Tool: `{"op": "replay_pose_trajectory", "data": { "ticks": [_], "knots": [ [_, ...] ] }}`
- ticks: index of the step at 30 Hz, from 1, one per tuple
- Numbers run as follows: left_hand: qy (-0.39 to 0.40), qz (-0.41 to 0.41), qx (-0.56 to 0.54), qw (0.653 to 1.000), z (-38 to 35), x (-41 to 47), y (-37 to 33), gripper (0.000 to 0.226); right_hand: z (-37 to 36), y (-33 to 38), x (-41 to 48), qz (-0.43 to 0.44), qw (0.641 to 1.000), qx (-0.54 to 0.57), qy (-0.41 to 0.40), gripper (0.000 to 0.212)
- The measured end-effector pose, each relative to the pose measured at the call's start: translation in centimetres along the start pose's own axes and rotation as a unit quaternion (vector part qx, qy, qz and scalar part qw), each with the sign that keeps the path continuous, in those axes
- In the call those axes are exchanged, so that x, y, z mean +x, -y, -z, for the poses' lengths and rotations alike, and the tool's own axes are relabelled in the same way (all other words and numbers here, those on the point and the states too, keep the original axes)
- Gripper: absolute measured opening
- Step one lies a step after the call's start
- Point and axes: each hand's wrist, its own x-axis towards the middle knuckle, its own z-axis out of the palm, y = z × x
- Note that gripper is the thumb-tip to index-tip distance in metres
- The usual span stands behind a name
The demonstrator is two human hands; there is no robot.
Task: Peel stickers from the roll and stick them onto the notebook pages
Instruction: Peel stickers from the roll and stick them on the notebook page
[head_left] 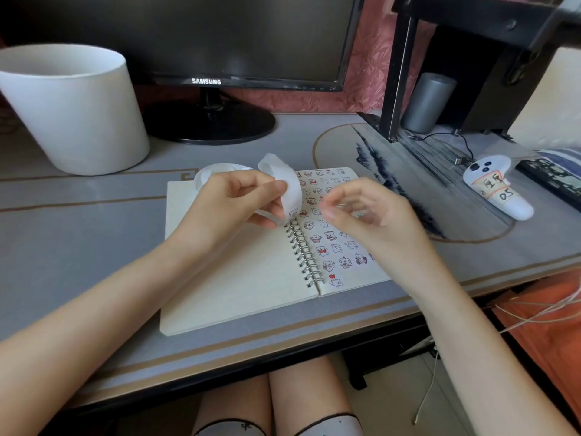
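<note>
A spiral notebook (pixel 239 278) lies open on the desk; its left page is blank and its right page (pixel 338 247) carries several small cartoon stickers. My left hand (pixel 229 202) hovers over the top of the left page and pinches a white strip of the sticker roll (pixel 287 184), which curls up and over the fingers. More of the strip loops behind that hand. My right hand (pixel 364 212) hangs over the right page with thumb and forefinger pinched together; it is blurred, and I cannot make out a sticker between them.
A white bucket (pixel 72 111) stands at the back left, a monitor (pixel 207 121) on its round base behind the notebook. At the right lie a white controller (pixel 500 190), a black shelf frame (pixel 399 73), a grey cylinder (pixel 427 102) and cables. The desk's front edge is close.
</note>
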Motion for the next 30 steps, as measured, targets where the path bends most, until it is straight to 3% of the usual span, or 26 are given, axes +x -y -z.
{"op": "replay_pose_trajectory", "data": {
  "ticks": [4, 18, 23, 30],
  "knots": [
    [0.001, -0.008, -0.002, 1.000, 0.2, 0.1, 0.0, 0.021, -1.7, 0.0, 1.2, 0.050, 0.999, 0.015, -0.007, 0.017],
    [0.003, 0.011, -0.027, 1.000, 0.0, 0.1, -0.3, 0.028, -2.8, -0.5, 1.6, 0.079, 0.994, 0.068, -0.044, 0.015],
    [0.033, 0.011, 0.003, 0.999, 0.0, 0.1, 0.1, 0.012, -2.8, -0.6, 1.6, 0.087, 0.992, 0.065, -0.060, 0.016],
    [0.036, 0.009, 0.007, 0.999, 0.0, 0.0, 0.2, 0.012, -2.9, -0.6, 1.5, 0.080, 0.994, 0.052, -0.060, 0.015]
  ]
}}
